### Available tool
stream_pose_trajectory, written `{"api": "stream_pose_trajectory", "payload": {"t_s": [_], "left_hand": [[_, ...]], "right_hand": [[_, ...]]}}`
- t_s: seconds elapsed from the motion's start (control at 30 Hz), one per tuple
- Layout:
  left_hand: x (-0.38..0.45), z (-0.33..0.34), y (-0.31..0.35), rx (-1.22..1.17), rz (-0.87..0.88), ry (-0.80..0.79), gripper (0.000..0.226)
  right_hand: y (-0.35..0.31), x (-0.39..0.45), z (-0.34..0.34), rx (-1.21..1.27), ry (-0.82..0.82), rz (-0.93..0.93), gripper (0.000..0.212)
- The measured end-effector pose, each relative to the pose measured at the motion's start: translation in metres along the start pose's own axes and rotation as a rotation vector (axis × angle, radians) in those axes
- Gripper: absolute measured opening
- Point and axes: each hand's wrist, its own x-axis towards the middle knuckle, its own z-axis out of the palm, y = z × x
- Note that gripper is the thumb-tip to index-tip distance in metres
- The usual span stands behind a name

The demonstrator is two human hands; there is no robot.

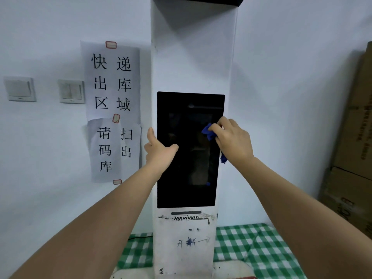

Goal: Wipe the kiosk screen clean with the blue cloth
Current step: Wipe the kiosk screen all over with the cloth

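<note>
A tall white kiosk [191, 63] stands against the wall with a dark, switched-off screen [187, 178] in its middle. My right hand [233, 140] presses a bunched blue cloth [208, 132] against the screen's right side, a little above mid-height; a tail of the cloth hangs below my wrist. My left hand [159, 151] grips the kiosk's left edge, thumb resting on the screen and fingers wrapped around the side.
Paper notices [112, 81] with Chinese characters are taped to the wall left of the kiosk, beside two light switches [71, 91]. Stacked cardboard boxes [354, 158] stand at the right. A green checked cloth [251, 246] covers the surface at the kiosk's base.
</note>
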Motion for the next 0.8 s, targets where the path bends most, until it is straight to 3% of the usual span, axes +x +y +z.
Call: {"api": "stream_pose_trajectory", "payload": {"t_s": [0.1,0.2,0.27,0.37,0.5,0.67,0.8], "left_hand": [[-0.002,0.001,0.000,0.015,0.004,-0.004,0.092],[-0.002,0.000,0.001,0.014,-0.004,-0.008,0.092],[-0.002,0.000,0.001,0.019,-0.001,-0.009,0.092],[-0.003,-0.001,0.000,0.026,0.006,-0.015,0.091],[-0.003,-0.003,-0.001,0.029,0.008,-0.023,0.092],[-0.003,-0.002,0.000,0.032,0.005,-0.024,0.092],[-0.002,-0.003,-0.002,0.039,0.011,-0.023,0.092]], "right_hand": [[0.006,0.018,-0.008,0.017,0.078,0.148,0.022],[0.003,0.031,-0.010,0.117,0.155,0.381,0.027],[-0.004,0.024,-0.009,0.153,0.138,0.355,0.028],[-0.005,0.000,0.001,0.075,0.038,0.161,0.042],[0.008,0.000,-0.003,-0.015,0.021,0.044,0.033],[0.006,0.019,-0.008,0.097,0.117,0.335,0.027],[-0.002,-0.002,0.004,0.087,0.083,0.272,0.028]]}}
